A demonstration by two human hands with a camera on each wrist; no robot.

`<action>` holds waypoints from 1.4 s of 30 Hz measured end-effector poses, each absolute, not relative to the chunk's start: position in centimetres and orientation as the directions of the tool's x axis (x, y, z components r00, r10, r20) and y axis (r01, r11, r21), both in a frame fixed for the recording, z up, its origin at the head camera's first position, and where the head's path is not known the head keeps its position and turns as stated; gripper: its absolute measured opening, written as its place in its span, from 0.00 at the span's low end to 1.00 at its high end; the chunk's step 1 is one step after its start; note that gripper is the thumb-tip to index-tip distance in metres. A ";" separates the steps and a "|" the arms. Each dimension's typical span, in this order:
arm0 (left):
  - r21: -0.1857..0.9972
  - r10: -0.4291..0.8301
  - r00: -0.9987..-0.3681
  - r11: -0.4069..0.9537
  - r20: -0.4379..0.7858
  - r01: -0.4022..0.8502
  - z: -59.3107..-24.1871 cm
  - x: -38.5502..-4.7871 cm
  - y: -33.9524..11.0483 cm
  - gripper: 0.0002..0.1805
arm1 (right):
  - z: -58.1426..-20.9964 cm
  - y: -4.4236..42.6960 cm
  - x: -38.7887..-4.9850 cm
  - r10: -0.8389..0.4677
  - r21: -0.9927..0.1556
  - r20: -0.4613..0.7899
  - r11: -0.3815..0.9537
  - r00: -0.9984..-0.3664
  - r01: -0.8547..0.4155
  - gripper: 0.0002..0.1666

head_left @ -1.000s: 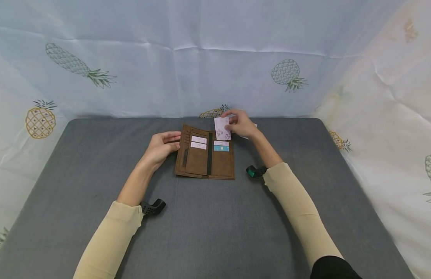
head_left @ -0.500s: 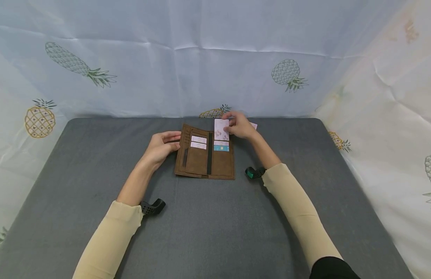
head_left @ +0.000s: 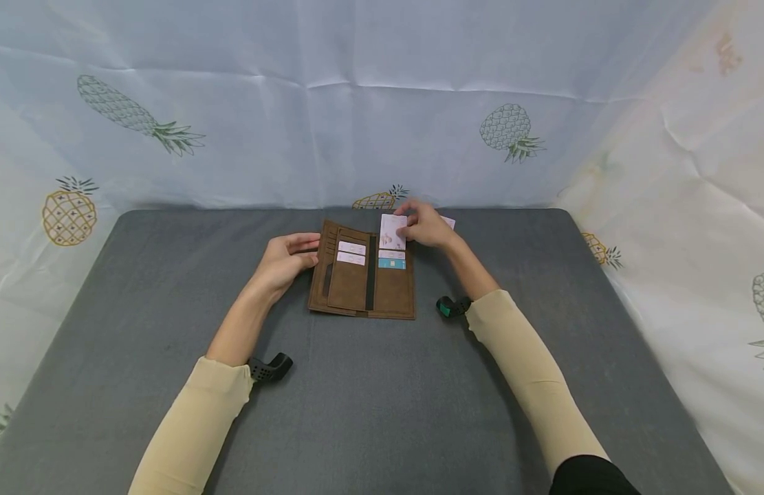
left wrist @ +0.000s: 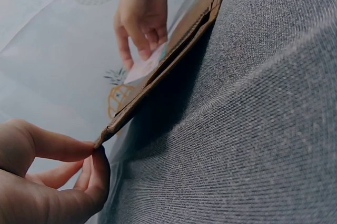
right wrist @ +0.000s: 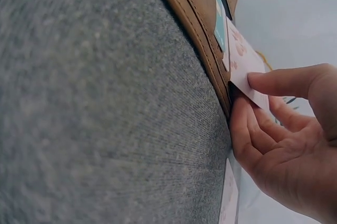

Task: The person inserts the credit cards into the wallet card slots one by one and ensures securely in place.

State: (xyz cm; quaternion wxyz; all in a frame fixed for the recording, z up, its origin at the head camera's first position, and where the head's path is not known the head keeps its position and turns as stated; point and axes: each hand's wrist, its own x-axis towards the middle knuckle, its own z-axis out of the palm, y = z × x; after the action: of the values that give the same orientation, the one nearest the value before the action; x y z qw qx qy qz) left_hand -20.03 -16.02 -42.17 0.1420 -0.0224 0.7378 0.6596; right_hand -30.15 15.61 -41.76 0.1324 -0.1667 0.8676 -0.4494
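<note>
A brown wallet [head_left: 394, 292] lies spread open on the table, its left side raised a little. My left hand [head_left: 281, 263] pinches the wallet's left edge between thumb and finger, as the left wrist view shows closely. Between thumb and fingers my right hand [head_left: 423, 225] holds a pale pink patterned card [head_left: 390, 230] at the top of the wallet's right half. The card's lower edge meets the slots there; how deep it sits I cannot tell. Just below it a blue card [head_left: 391, 263] and a pink card edge show in slots. Two pink cards [head_left: 351, 253] stick out of the left half.
Another pink card [right wrist: 229, 195] lies on the grey table [head_left: 357, 405] beyond my right hand, partly hidden by it in the head view. A pale curtain [head_left: 357, 144] with pineapple prints hangs behind the table and at its sides.
The pink card in my right hand has straightened and come down slightly against the wallet's right half. My left hand stays on the wallet's left edge.
</note>
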 end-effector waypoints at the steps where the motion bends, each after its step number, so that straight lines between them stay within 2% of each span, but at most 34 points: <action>1: 0.967 0.154 -0.959 0.130 -0.238 -0.220 -42.1 -20.0 -16.0 0.31 | -41.7 15.6 -30.1 -0.409 -0.825 -0.083 0.540 -0.909 -0.168 0.25; 7: 0.967 0.157 -0.959 0.135 -0.237 -0.217 -42.0 -19.9 -16.0 0.31 | -41.6 15.8 -30.1 -0.414 -0.824 -0.096 0.543 -0.905 -0.161 0.23; 17: 0.966 0.157 -0.958 0.129 -0.241 -0.222 -42.0 -19.9 -16.0 0.31 | -41.9 15.8 -30.1 -0.454 -0.766 -0.094 0.602 -0.886 -0.227 0.13; 26: 0.966 0.153 -0.959 0.131 -0.240 -0.221 -42.0 -20.0 -15.9 0.31 | -41.8 15.9 -29.7 -0.484 -0.783 -0.115 0.582 -0.867 -0.221 0.08; 42: 0.970 0.155 -0.961 0.127 -0.228 -0.209 -42.1 -20.0 -16.0 0.31 | -41.7 16.0 -29.7 -0.515 -0.762 -0.123 0.596 -0.848 -0.252 0.08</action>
State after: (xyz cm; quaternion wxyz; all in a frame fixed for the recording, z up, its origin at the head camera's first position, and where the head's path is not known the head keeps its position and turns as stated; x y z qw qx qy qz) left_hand -19.99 -15.95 -42.10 0.1379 -0.0184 0.7379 0.6604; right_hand -29.73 15.96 -41.73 0.1676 -0.2184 0.8775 -0.3927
